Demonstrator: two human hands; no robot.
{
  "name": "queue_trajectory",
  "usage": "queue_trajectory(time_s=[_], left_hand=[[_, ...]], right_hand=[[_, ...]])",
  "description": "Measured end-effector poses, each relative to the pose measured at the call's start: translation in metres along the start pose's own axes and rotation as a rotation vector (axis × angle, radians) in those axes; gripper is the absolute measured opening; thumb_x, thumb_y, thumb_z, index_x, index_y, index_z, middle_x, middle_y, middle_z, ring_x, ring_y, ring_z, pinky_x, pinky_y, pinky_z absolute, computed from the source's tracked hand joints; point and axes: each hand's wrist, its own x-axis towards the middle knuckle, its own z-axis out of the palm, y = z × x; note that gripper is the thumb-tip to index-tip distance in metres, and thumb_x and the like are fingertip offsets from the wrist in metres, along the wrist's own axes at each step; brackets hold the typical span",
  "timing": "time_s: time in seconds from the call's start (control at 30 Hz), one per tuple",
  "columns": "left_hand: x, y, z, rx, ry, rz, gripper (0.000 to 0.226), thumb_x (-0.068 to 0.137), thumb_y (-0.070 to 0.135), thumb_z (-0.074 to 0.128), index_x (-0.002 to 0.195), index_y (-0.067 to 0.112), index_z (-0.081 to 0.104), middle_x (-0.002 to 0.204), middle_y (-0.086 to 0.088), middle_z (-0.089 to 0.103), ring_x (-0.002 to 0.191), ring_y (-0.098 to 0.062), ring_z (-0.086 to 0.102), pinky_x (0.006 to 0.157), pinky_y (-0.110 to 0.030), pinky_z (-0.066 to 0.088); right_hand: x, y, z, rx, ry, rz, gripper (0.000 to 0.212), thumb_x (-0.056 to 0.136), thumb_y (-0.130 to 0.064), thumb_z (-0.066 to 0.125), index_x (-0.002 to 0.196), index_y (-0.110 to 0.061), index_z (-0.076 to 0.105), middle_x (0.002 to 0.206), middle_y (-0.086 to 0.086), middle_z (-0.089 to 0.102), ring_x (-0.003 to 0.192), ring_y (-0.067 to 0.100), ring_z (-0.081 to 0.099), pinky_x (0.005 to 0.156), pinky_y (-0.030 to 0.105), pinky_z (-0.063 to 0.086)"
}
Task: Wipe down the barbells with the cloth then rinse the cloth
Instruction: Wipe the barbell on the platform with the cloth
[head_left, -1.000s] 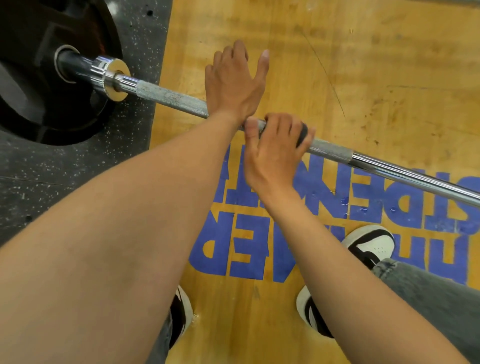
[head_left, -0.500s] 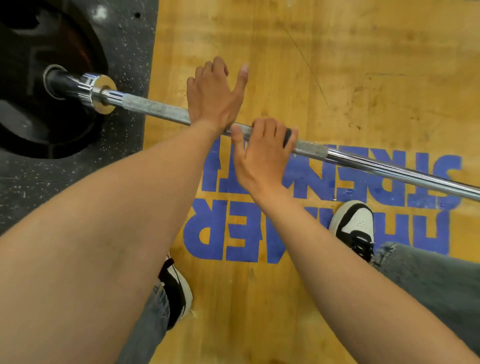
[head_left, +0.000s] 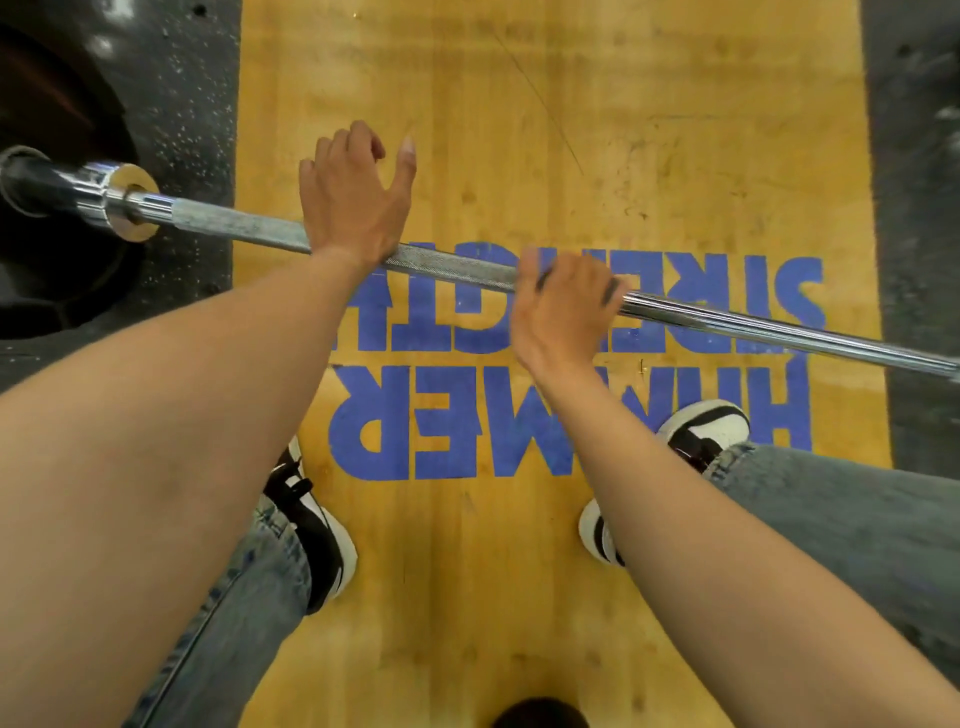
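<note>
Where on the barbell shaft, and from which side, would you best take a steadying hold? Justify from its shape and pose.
Grip the rough knurled stretch of the barbell between the left hand and right hand, coming from above. The shaft lies level and bare there, so fingers can likely wrap over it without slipping.

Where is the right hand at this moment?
Head view, centre-right: the right hand is curled over the barbell, right of the left hand, above the blue floor lettering.

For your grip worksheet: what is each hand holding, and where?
Right hand fingers curl over the steel barbell shaft where knurling meets smooth metal; left hand rests open on it.
</note>
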Motion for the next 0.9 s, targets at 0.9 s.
queue_trajectory(time_s=[0.9], left_hand=[[-0.040, -0.005, -0.004, 0.103, -0.075, 0.111, 0.053, 0.106, 0.055, 0.031, 0.117, 0.010, 0.058, 0.117, -0.010, 0.063, 0.109, -0.032, 0.053, 0.092, -0.046, 0.038]], right_hand=[[-0.012, 0.057, -0.017, -0.005, -0.159, -0.334, 0.065, 0.102, -0.061, 0.015, 0.107, -0.015, 0.060, 0.114, 0.002, 0.061, 0.118, 0.029, 0.051, 0.123, 0.049, 0.017]])
